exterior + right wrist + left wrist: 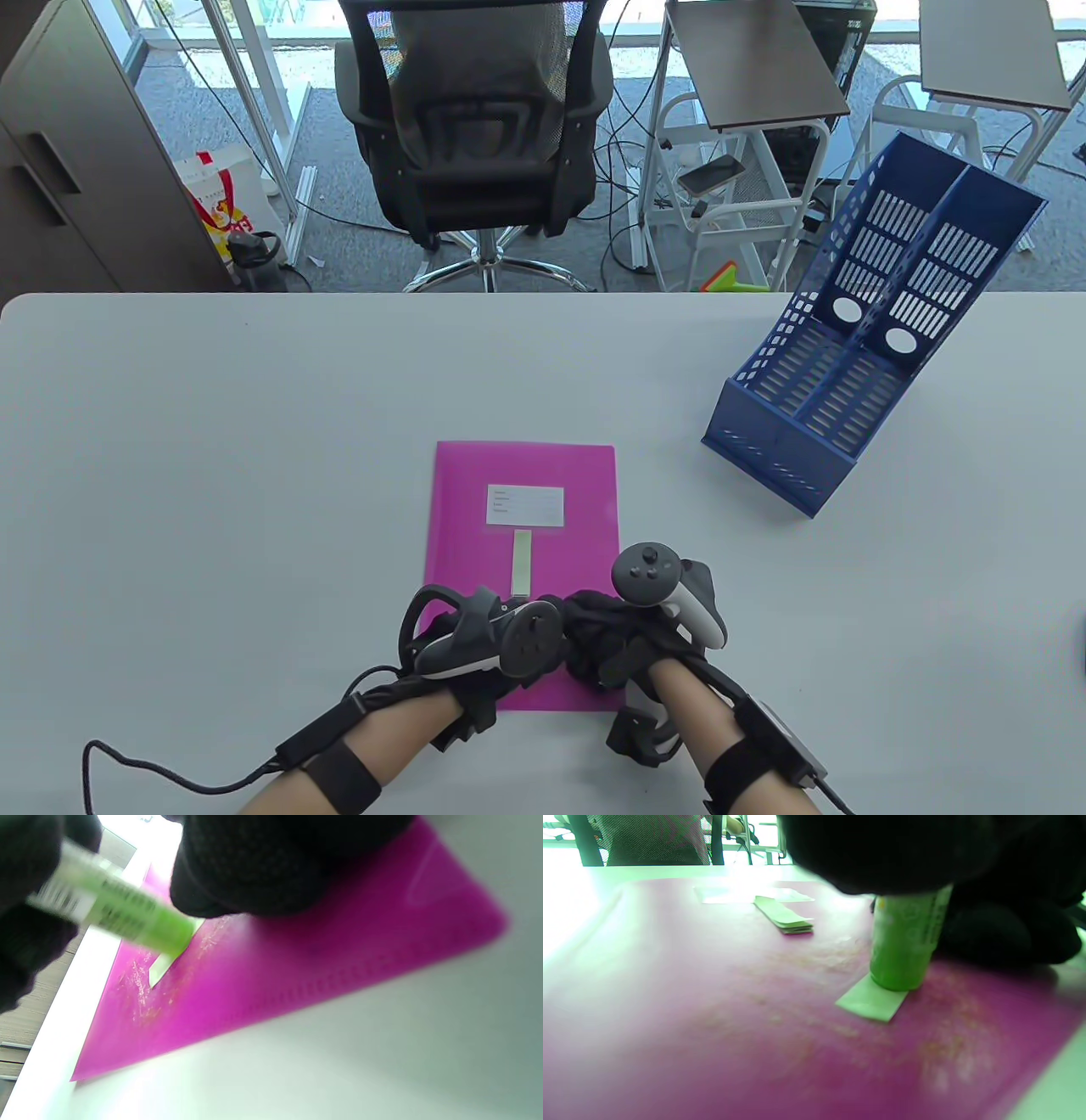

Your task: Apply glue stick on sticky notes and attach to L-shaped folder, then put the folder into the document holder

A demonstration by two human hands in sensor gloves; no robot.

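Note:
A magenta L-shaped folder (pixel 526 475) lies flat in front of me, with a white label (pixel 524 504) and a strip-shaped stack of pale green sticky notes (pixel 522 562) on it. Both hands hover over its near end, the left hand (pixel 517 628) beside the right hand (pixel 598 624). My right hand's fingers (pixel 246 870) grip a green glue stick (pixel 127 916), tilted, its tip pressed on a single pale green sticky note (pixel 159 969) on the folder. The left wrist view shows the same glue stick (pixel 903 942) standing on that note (pixel 869 1003). My left fingers are a dark blur there.
A blue two-slot document holder (pixel 857 373) stands tilted back at the right, far part of the white table (pixel 212 467). Dried glue smears mark the folder (pixel 806 1027) near the note. A black office chair (pixel 475 127) stands beyond the far edge.

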